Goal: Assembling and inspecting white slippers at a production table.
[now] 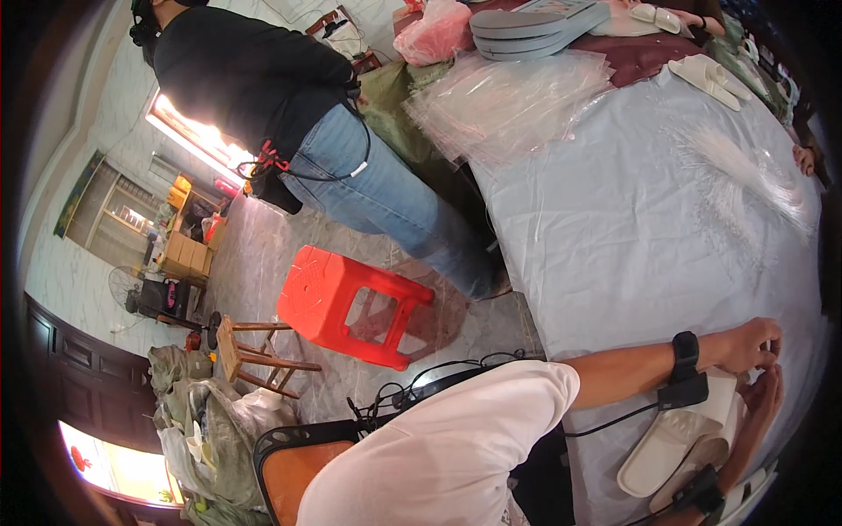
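Observation:
My left hand (751,344) reaches in from a white sleeve, a black band with a cabled box on its wrist. Its fingers are curled together at the table's right side. My right hand (765,399) comes up from the lower right, its fingers close to the left hand's fingertips. What the two hands pinch between them is too small to make out. Just beside and below them lies a pair of cream slide slippers (664,445), partly covered by my right forearm. A bundle of thin clear plastic strands (745,171) is spread on the grey-covered table (579,237) farther off.
Clear plastic bags (513,101), grey slippers (535,31) and white slippers (709,81) lie toward the table's far end. A person in black and jeans (351,175) stands left of the table. A red stool (342,302) and wooden stool (254,355) stand on the floor.

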`<control>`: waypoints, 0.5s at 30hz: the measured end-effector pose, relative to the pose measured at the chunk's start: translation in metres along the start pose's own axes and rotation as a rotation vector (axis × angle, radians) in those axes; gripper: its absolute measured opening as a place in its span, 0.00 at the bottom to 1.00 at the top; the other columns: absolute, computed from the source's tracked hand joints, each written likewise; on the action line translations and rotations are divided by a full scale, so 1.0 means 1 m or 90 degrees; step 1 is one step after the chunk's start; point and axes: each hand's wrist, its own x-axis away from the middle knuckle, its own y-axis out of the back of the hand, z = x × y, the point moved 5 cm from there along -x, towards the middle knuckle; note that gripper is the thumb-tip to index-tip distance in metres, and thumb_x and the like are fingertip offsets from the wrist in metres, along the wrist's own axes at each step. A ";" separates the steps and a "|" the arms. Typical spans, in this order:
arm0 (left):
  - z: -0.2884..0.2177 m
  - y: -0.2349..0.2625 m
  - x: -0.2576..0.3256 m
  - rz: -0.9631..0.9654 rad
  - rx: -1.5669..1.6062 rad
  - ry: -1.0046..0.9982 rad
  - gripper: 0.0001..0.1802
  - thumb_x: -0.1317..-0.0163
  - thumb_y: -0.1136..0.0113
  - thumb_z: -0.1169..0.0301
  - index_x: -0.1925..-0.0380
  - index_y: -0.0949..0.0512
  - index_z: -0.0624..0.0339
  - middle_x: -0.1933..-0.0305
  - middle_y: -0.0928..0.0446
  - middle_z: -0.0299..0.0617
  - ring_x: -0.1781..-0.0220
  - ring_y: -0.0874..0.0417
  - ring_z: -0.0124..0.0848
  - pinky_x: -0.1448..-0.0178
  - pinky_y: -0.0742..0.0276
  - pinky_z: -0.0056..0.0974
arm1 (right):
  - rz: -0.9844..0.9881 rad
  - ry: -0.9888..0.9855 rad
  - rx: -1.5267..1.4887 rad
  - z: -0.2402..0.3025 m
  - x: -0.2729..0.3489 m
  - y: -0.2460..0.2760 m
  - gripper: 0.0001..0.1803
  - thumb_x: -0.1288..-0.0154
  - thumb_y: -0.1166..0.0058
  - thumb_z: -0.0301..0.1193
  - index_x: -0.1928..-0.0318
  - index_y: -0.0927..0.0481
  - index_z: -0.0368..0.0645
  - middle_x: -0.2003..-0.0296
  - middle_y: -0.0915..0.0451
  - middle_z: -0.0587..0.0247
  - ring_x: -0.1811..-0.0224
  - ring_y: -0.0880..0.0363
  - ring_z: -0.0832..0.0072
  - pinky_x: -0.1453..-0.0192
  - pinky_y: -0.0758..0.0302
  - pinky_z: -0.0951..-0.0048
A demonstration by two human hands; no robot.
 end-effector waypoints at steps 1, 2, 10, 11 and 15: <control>-0.001 0.000 0.000 0.001 0.002 -0.001 0.05 0.41 0.36 0.79 0.67 0.23 0.69 0.62 0.21 0.52 0.61 0.17 0.44 0.55 0.21 0.42 | -0.018 -0.008 0.000 0.003 0.002 -0.001 0.27 0.23 0.50 0.45 0.36 0.26 0.36 0.42 0.23 0.59 0.42 0.24 0.74 0.38 0.27 0.71; -0.002 0.000 0.000 0.012 0.003 0.001 0.05 0.41 0.36 0.78 0.67 0.23 0.69 0.62 0.21 0.53 0.61 0.17 0.44 0.55 0.21 0.42 | -0.020 -0.009 -0.001 0.004 0.002 -0.002 0.27 0.23 0.50 0.45 0.36 0.26 0.36 0.42 0.23 0.59 0.42 0.24 0.74 0.38 0.27 0.71; -0.014 0.004 0.006 0.052 -0.002 0.075 0.06 0.38 0.37 0.77 0.66 0.23 0.70 0.63 0.19 0.56 0.61 0.16 0.45 0.57 0.21 0.44 | -0.075 0.160 0.031 0.036 0.018 -0.040 0.15 0.20 0.52 0.38 0.57 0.20 0.40 0.74 0.32 0.77 0.76 0.39 0.90 0.73 0.41 0.82; -0.013 0.004 0.007 0.054 -0.010 0.090 0.06 0.38 0.37 0.77 0.66 0.23 0.71 0.63 0.19 0.56 0.62 0.16 0.45 0.58 0.21 0.43 | -0.076 0.161 0.033 0.035 0.016 -0.035 0.15 0.20 0.52 0.38 0.57 0.20 0.40 0.74 0.32 0.77 0.76 0.39 0.90 0.73 0.41 0.82; -0.010 0.002 0.006 0.051 -0.026 0.105 0.06 0.36 0.38 0.78 0.65 0.24 0.72 0.64 0.19 0.57 0.63 0.16 0.45 0.59 0.21 0.42 | -0.019 0.127 0.036 0.029 0.008 -0.033 0.15 0.20 0.53 0.37 0.57 0.19 0.39 0.77 0.33 0.76 0.78 0.41 0.89 0.75 0.44 0.81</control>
